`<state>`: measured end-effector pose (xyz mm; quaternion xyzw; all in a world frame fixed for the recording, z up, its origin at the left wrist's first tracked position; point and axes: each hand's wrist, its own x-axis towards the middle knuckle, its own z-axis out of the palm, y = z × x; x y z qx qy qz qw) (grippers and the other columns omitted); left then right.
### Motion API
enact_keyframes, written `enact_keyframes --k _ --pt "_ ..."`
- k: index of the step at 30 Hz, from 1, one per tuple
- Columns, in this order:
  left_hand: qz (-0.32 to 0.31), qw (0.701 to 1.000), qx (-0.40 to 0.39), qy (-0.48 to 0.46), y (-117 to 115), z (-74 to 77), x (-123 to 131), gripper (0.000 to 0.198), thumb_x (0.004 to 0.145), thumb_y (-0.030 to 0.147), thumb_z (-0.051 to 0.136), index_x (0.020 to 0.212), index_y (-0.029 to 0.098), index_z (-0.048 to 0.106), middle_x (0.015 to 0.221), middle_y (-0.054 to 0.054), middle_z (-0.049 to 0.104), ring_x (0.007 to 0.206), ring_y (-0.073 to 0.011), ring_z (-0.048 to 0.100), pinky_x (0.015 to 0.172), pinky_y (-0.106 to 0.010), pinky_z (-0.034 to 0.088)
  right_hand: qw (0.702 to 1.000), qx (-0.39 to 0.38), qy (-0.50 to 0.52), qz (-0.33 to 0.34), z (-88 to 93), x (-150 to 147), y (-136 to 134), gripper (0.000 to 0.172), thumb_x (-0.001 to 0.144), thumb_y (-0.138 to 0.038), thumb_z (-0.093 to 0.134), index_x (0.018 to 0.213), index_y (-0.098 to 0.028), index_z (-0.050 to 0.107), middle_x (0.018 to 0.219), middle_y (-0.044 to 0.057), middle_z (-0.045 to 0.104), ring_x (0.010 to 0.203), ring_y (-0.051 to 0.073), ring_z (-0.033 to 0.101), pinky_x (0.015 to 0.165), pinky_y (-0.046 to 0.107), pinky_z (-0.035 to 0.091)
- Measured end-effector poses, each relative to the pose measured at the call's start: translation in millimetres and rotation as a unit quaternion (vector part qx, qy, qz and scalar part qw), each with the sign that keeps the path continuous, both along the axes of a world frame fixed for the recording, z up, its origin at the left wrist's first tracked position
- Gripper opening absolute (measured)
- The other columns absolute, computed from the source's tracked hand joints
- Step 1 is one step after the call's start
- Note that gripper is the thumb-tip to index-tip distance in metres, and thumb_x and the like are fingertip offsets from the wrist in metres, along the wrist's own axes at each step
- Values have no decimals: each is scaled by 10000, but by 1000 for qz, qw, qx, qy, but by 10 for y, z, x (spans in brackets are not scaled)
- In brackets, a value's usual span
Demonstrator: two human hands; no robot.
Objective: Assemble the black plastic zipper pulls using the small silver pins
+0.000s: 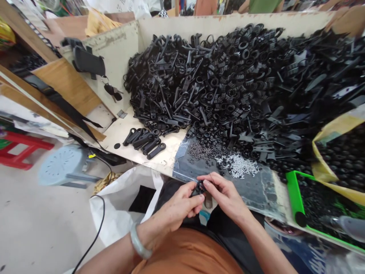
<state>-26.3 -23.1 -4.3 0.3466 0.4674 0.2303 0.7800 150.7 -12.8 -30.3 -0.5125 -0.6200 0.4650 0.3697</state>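
Observation:
Above my lap, at the table's front edge, my left hand [186, 199] is closed around a small black plastic part [199, 188]. My right hand [221, 190] pinches at the same part from the other side, thumb and fingers touching it. Its exact shape is mostly hidden by my fingers. Just beyond the hands, a pile of silver screws [238, 164] lies on a dark mat [185, 161]. Small brownish metal pieces [199, 150] are heaped beside the screws. To the left, several black handle-like parts [156, 150] lie in a row on the pale tabletop [114, 139].
A large heap of black plastic parts [199, 80] fills the walled bench. At right stand a green tray [293, 190] and a yellow-edged bag [325, 137] of black balls. A white sack [114, 205] hangs at lower left, near a blue stool [61, 163]. Keys [113, 91] hang on the wall.

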Motion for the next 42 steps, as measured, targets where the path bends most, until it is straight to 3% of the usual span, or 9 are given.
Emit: enact_keyframes --k 6,13,18,21,24,26,28,34,42 --pt "2 999 -46 -18 18 42 14 574 777 391 735 1252 140 531 610 97 439 506 -59 328 470 -222 161 999 -18 11 36 -16 54 -10 371 939 -485 654 1181 -233 779 759 -16 527 649 132 514 595 245 457" --pt "-41 993 -97 -58 69 38 -64 530 768 414 765 1164 168 512 592 90 489 470 -51 349 472 -214 188 995 3 -10 94 7 130 36 389 981 -492 588 1222 -245 769 881 32 652 818 168 619 729 274 527" --pt "-44 990 -116 -70 83 25 -91 492 747 432 785 1084 180 530 594 89 475 471 -46 317 479 -205 183 995 1 -39 89 9 106 36 362 975 -460 607 1202 -235 778 858 27 661 753 153 605 658 255 496" --pt "-38 995 -73 -48 104 26 -122 454 766 451 763 1057 177 549 618 79 466 507 -66 342 471 -205 192 995 16 -52 79 56 129 40 383 957 -423 648 1290 -250 729 917 19 672 681 125 569 614 242 476" --pt "-17 998 59 28 190 14 -140 346 886 480 636 1050 185 559 631 73 458 531 -94 361 488 -221 257 994 66 -92 1 110 264 111 370 958 -403 646 1283 -243 721 918 20 673 637 124 552 593 252 469" --pt "-2 975 183 127 287 -1 -104 241 931 433 577 989 199 574 647 59 490 569 -116 411 540 -241 312 977 115 -160 -82 123 378 196 272 976 -394 603 1112 -227 770 850 19 660 630 139 558 609 271 466" --pt "-6 920 293 260 397 -24 -16 162 929 360 580 866 210 584 674 34 550 629 -143 488 595 -263 336 950 146 -246 -124 110 453 294 251 987 -389 571 960 -231 764 856 23 666 655 152 584 629 287 462" --pt "-100 744 415 514 622 -130 332 136 957 291 573 921 224 686 781 -56 734 725 -240 683 677 -310 397 895 176 -406 -65 3 360 496 212 986 -296 574 833 -235 708 940 31 671 865 194 640 686 309 455" --pt "-154 697 436 548 696 -229 271 172 979 340 581 906 228 690 817 -77 773 767 -268 724 656 -318 378 872 165 -459 -42 3 291 580 178 970 -270 635 812 -232 709 915 29 665 865 195 622 623 318 402"
